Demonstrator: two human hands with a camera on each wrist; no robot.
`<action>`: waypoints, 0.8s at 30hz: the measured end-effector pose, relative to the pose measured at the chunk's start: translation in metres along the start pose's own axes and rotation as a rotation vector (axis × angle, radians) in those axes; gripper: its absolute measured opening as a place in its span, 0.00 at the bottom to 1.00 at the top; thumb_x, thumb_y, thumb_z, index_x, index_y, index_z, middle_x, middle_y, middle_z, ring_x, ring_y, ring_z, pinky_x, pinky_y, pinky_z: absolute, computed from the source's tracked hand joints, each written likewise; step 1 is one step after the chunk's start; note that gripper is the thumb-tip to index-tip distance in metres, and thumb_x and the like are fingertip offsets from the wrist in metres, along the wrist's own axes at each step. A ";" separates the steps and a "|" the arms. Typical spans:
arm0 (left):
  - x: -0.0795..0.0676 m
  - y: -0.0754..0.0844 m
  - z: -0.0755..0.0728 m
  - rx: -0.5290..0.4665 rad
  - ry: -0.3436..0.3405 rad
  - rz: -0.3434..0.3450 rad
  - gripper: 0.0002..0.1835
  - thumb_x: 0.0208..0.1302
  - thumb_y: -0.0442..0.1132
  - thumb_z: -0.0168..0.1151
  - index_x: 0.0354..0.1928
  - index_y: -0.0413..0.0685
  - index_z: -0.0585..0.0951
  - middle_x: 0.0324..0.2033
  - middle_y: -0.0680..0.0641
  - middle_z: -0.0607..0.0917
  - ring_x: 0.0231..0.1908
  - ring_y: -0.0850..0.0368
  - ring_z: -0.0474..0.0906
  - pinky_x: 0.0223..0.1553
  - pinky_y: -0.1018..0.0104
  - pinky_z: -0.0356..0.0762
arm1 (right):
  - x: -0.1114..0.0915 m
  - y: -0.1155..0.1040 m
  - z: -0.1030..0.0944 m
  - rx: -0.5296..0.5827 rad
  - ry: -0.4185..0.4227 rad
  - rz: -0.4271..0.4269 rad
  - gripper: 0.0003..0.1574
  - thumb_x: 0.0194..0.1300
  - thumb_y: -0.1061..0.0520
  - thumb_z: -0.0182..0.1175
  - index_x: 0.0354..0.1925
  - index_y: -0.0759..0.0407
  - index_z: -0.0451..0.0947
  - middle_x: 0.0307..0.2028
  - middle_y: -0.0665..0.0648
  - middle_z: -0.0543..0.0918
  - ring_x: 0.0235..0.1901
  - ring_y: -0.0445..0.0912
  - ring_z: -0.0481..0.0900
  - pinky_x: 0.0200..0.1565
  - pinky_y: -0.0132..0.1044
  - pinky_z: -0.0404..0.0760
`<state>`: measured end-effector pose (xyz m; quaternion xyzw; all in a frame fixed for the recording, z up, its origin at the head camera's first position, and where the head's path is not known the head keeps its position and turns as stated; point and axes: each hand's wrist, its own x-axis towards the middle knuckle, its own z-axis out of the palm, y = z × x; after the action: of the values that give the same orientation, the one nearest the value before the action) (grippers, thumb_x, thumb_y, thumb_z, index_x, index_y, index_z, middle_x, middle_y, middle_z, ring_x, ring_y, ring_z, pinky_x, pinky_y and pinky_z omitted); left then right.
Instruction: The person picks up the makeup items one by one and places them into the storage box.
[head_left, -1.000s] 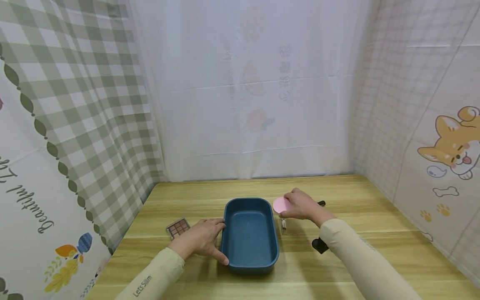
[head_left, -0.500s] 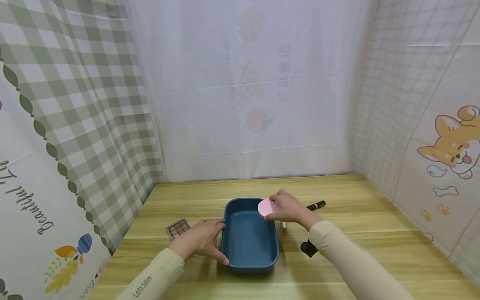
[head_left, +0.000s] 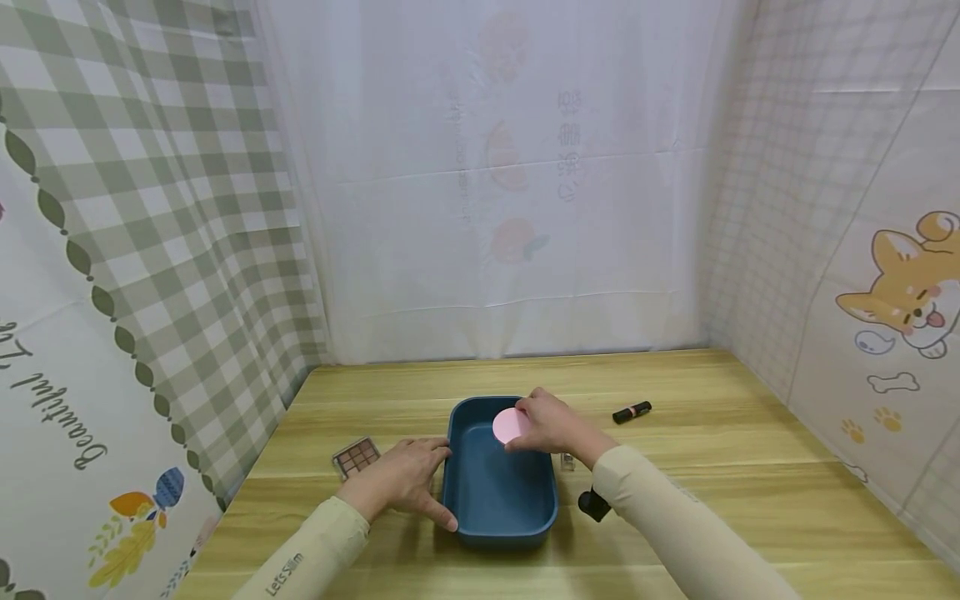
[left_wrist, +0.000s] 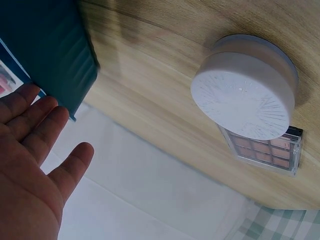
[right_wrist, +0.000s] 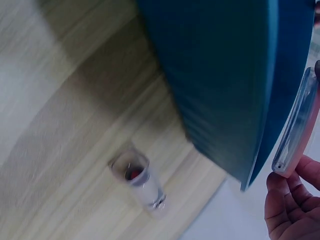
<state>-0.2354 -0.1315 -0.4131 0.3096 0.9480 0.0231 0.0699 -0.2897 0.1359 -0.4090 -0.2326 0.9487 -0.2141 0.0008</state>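
Note:
A deep blue rectangular bin [head_left: 501,540] stands in the middle of the table. At its left rim rests my left hand [head_left: 408,473], fingers extended and thumb near the front corner; the left wrist view shows the palm facing the bin's wall. My right hand [head_left: 553,423] pinches a round pink compact [head_left: 510,426] by its edge, over the far right part of the bin. In the right wrist view the compact [right_wrist: 295,125] shows a clear side and a pink side. Just outside the bin's right wall lies a clear tube [right_wrist: 145,185].
An eyeshadow palette [head_left: 357,457] lies left of the bin. A white round jar [left_wrist: 243,100] is close to it, hidden in the head view by the left hand. To the right lie a black stick with a pink band [head_left: 632,412] and a black object [head_left: 594,505] partly behind the sleeve.
My right hand has carried the pink compact leftward from beside the bin to over its inside, uncovering the black stick. The left hand has stayed at the rim.

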 end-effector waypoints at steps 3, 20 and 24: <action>0.000 0.000 0.000 -0.018 0.003 -0.004 0.59 0.39 0.75 0.72 0.66 0.38 0.72 0.68 0.42 0.70 0.67 0.46 0.66 0.66 0.45 0.64 | 0.001 -0.006 0.005 0.007 -0.025 -0.008 0.38 0.46 0.43 0.78 0.49 0.65 0.81 0.40 0.58 0.76 0.34 0.47 0.73 0.35 0.40 0.79; 0.000 -0.001 0.000 -0.027 -0.001 -0.001 0.59 0.39 0.75 0.72 0.66 0.38 0.72 0.69 0.42 0.70 0.68 0.46 0.65 0.66 0.45 0.63 | 0.003 -0.028 0.034 -0.043 -0.112 -0.024 0.36 0.44 0.43 0.80 0.44 0.64 0.81 0.36 0.56 0.75 0.32 0.46 0.72 0.33 0.39 0.78; 0.000 -0.001 0.000 -0.005 0.005 0.008 0.59 0.38 0.75 0.72 0.65 0.38 0.73 0.68 0.42 0.71 0.67 0.46 0.66 0.66 0.45 0.64 | 0.002 -0.031 0.041 -0.089 -0.134 -0.026 0.37 0.44 0.41 0.80 0.44 0.63 0.80 0.35 0.55 0.74 0.31 0.45 0.72 0.33 0.37 0.77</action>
<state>-0.2359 -0.1324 -0.4136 0.3132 0.9469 0.0264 0.0683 -0.2741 0.0937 -0.4337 -0.2585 0.9520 -0.1556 0.0510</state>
